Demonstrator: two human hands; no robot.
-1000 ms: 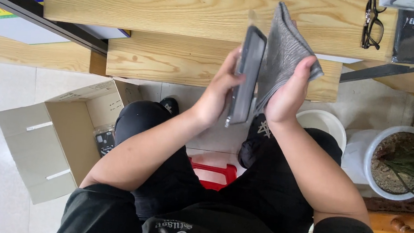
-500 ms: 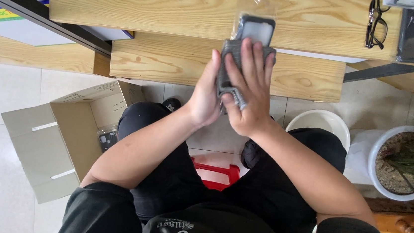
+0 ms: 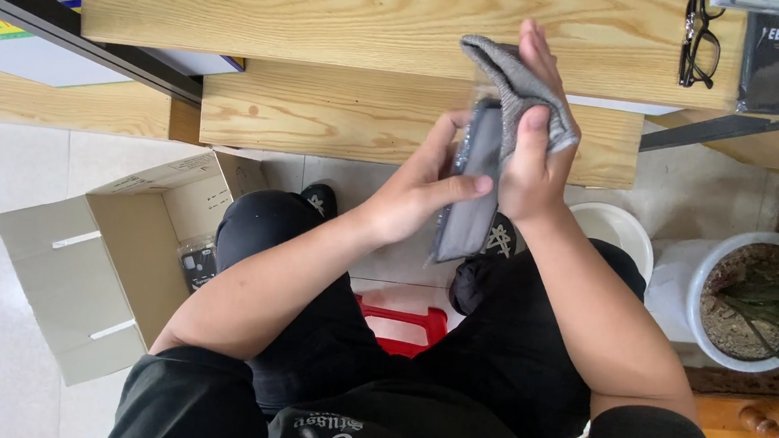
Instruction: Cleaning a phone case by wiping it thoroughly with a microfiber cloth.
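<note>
Gripped a dark flat slab (image 3: 461,218) in the left hand (image 3: 410,197), out in mid-air above the knees and in front of the wooden desk (image 3: 333,7). Pinched it by the long edge only, thumb across the near face, the other fingers curled behind. Draped a grey cloth (image 3: 525,88) over the slab's top end with the right hand (image 3: 534,161), thumb pressed down on the cloth, fingers held straight and close together behind it. Couldn't tell from this angle whether phone or case (glossy, maybe in clear wrap).

Looked a thin hold for the job. Judged the main risk a slip: push too hard with the right hand and could have levered the slab out of that edge pinch. Nothing underneath to catch it but lap, the red stool (image 3: 399,321) and hard floor tile (image 3: 7,186). Worse if it went right, toward the white bucket (image 3: 616,231) or the soil of the plant pot (image 3: 730,296).

Second worry, the cloth itself. Bunched loosely at the top, so could have slid off the smooth face and left bare fingers smearing it. Any grit caught in the weave might have scratched, too.

Sat well clear of the open cardboard box (image 3: 113,261) on the left, and of the black glasses (image 3: 701,40) on the desk, so no knock likely there.
</note>
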